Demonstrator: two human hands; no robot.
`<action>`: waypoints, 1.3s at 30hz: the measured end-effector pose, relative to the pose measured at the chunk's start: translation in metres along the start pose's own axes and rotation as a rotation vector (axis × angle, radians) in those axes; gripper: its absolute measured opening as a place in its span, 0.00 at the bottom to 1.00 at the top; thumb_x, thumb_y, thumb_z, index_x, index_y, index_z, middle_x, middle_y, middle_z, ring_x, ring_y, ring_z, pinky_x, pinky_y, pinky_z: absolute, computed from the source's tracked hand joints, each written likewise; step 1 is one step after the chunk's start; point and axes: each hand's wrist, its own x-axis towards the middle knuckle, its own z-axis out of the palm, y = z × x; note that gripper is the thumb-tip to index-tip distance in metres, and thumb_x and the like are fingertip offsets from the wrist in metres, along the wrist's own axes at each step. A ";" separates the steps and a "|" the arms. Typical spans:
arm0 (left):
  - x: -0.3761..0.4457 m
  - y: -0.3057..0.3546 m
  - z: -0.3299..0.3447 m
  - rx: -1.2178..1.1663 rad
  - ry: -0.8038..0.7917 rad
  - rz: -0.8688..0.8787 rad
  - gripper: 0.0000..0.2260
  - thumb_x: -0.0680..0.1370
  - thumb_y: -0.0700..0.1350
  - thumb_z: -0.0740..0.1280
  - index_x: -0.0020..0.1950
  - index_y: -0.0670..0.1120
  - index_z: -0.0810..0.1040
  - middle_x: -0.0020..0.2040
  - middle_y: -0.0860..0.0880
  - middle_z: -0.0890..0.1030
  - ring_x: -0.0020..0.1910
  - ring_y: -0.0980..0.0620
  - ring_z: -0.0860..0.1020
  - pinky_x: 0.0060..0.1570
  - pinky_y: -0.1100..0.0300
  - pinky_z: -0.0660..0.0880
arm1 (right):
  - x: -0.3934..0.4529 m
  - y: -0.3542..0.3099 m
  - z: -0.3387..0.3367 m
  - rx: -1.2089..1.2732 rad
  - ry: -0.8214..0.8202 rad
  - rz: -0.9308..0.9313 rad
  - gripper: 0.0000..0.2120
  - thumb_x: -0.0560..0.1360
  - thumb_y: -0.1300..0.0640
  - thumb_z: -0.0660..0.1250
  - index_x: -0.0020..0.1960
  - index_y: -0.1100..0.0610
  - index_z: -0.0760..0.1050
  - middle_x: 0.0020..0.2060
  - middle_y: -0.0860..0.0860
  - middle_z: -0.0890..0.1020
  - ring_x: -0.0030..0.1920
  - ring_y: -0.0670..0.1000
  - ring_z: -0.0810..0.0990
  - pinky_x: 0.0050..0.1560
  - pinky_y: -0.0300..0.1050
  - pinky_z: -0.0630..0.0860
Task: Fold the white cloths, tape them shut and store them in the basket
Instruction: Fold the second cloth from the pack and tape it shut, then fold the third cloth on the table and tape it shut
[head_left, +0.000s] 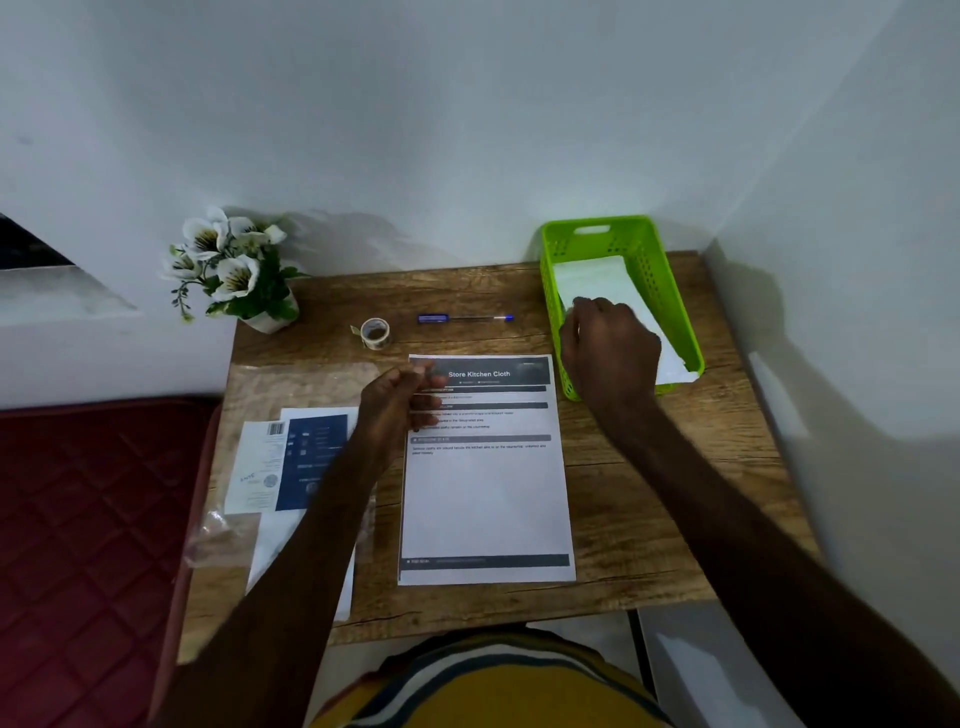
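A green plastic basket (654, 260) stands at the table's back right corner. Folded white cloth (597, 283) lies inside it, one end sticking out over the near rim. My right hand (608, 348) reaches over the basket's near left side with fingers bent down onto the cloth; whether it grips the cloth is hidden. My left hand (395, 400) hovers over the top left of a printed sheet, fingers loosely curled and blurred, with nothing visible in it. A roll of clear tape (375, 332) stands behind it.
A printed sheet headed "Store Kitchen Cloth" (485, 499) lies in the middle of the wooden table (649, 509). A blue pen (465, 318) lies at the back. Clear plastic packaging with a printed card (291, 462) sits at left. A flower pot (234, 270) stands back left.
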 end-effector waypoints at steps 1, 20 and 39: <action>0.000 -0.003 0.000 0.116 0.036 0.074 0.11 0.84 0.46 0.66 0.64 0.44 0.81 0.54 0.45 0.87 0.44 0.50 0.84 0.37 0.60 0.81 | -0.012 -0.004 -0.005 0.071 0.023 -0.032 0.06 0.77 0.57 0.68 0.42 0.56 0.79 0.34 0.53 0.81 0.35 0.58 0.80 0.29 0.43 0.65; 0.025 -0.013 0.000 1.349 -0.044 0.558 0.32 0.79 0.60 0.69 0.78 0.46 0.67 0.76 0.44 0.70 0.75 0.43 0.68 0.73 0.44 0.65 | -0.022 -0.048 0.085 0.214 -0.519 -0.240 0.23 0.77 0.56 0.68 0.70 0.60 0.73 0.67 0.60 0.75 0.68 0.62 0.71 0.67 0.56 0.70; 0.047 0.022 0.006 1.413 -0.093 0.433 0.39 0.68 0.61 0.80 0.74 0.48 0.71 0.75 0.42 0.68 0.75 0.40 0.64 0.72 0.43 0.63 | 0.021 -0.047 0.071 0.306 -0.719 -0.221 0.36 0.66 0.50 0.82 0.69 0.55 0.73 0.73 0.60 0.69 0.75 0.62 0.63 0.73 0.52 0.63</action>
